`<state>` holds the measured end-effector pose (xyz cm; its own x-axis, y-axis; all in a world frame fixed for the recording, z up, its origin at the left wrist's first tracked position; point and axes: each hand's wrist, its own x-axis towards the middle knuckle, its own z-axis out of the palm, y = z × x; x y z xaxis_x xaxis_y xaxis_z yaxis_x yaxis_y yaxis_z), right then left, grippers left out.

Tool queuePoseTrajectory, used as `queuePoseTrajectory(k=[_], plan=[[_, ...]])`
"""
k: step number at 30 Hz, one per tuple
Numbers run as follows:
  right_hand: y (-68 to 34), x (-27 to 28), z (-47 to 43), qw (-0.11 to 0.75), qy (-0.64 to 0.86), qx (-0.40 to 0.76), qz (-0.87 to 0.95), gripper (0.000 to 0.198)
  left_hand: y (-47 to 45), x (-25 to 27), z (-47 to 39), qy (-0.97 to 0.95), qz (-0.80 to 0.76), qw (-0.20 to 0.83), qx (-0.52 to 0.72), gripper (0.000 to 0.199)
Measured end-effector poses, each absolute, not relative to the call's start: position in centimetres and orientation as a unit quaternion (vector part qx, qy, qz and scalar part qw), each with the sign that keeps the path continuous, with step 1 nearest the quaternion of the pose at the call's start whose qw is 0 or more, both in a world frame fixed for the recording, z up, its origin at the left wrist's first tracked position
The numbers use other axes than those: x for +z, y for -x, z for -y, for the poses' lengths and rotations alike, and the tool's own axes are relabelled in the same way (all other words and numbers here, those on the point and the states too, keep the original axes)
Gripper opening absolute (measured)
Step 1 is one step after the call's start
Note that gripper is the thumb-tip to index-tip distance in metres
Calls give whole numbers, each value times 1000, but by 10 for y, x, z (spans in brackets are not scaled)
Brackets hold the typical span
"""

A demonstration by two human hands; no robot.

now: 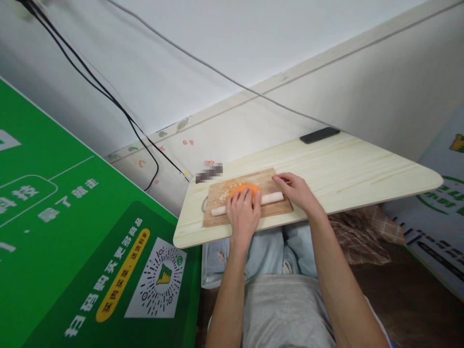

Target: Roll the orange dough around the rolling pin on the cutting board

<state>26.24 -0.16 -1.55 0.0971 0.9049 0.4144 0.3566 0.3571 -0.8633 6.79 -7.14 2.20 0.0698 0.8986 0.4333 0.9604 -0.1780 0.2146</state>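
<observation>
A wooden cutting board [270,176] lies on the table near its front left part. A pale straight rod, like a rolling pin [271,197], lies across the board, and my left hand [243,208] covers its middle. The fingers of that hand are slightly apart and lie over a flat, rounded orange piece [250,187] whose kind I cannot make out. Small pale crumbs [229,189] are scattered on the wood beside it. At the board's right edge my right hand [296,188] is closed in a pinch, with a thin dark edge showing at its fingers.
A black phone [319,135] lies at the table's back edge. A blurred dark item [209,172] sits behind the board. Black cables [108,94] hang along the wall at left, near a green printed panel [119,270]. A checked cloth [366,232] hangs below the table.
</observation>
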Motion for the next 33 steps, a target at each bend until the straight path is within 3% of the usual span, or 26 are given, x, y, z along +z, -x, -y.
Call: queuePoseTrajectory(k=[33], plan=[[-263, -16, 2, 537, 507, 258, 623, 31, -62, 28, 58, 755, 606, 62, -241, 46]])
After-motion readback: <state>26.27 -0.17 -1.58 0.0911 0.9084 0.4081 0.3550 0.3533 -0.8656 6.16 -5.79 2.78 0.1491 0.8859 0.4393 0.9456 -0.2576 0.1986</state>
